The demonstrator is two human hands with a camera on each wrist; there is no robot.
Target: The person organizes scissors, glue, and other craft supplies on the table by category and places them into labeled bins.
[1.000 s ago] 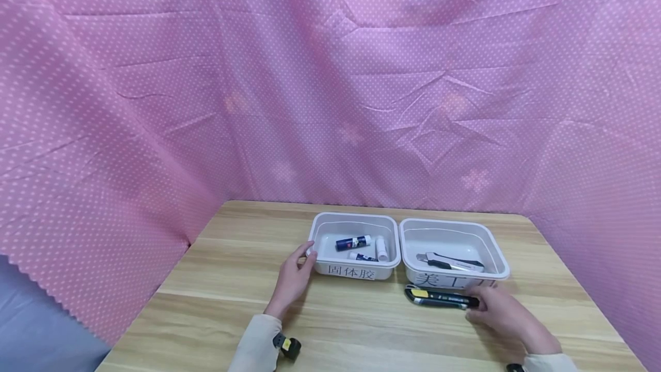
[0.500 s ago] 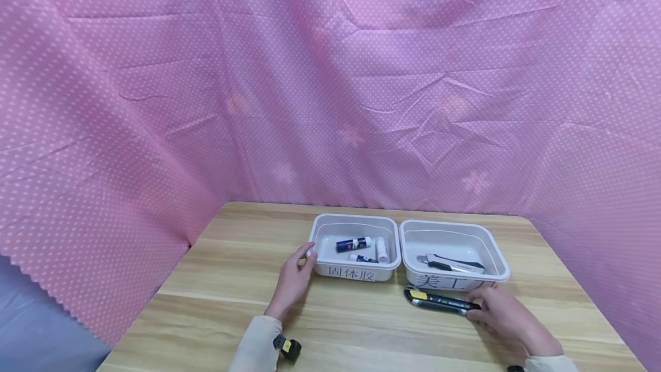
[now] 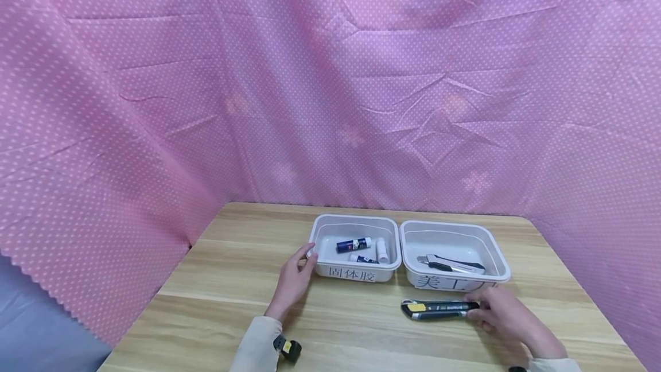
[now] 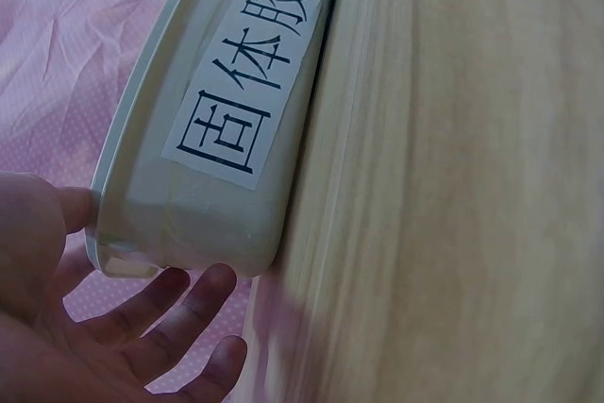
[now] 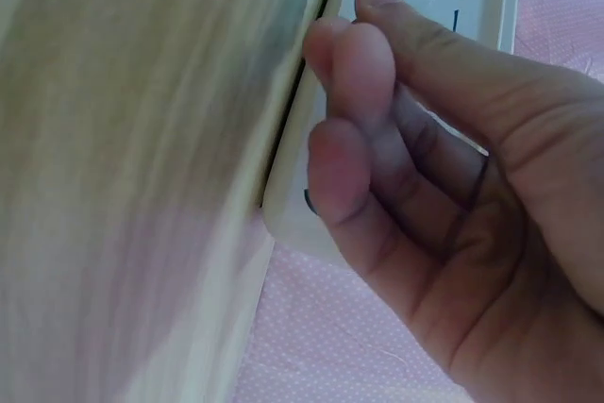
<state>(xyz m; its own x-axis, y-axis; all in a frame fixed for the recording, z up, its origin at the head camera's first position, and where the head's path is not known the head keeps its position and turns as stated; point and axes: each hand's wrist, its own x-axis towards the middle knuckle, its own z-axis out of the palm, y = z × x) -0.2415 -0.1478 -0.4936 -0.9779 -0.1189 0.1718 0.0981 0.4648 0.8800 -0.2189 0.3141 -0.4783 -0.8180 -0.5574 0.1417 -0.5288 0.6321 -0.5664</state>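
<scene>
My left hand point(image 3: 295, 281) is at the front left corner of a white plastic box point(image 4: 203, 219), its thumb and a finger at the rim and the other fingers spread beside the end wall. Inside that box lie several glue sticks point(image 3: 353, 244), blue and white. My right hand point(image 3: 503, 314) pinches one end of a black utility knife point(image 3: 439, 309) with a yellow slider, held lengthwise in front of the right white plastic box point(image 3: 408, 245). In the right wrist view only the knife's tip end shows past the thumb. A white and black utility knife point(image 3: 457, 264) lies in the right box.
Both boxes stand side by side near the back of the wooden table point(image 3: 361, 326). Each has a front paper label point(image 4: 247, 77) with Chinese characters. A pink dotted curtain point(image 3: 351, 102) surrounds the table at the back and sides.
The black utility knife and my right hand have moved slightly toward me, away from the right box, and the knife has turned level. My left hand stays at its box.
</scene>
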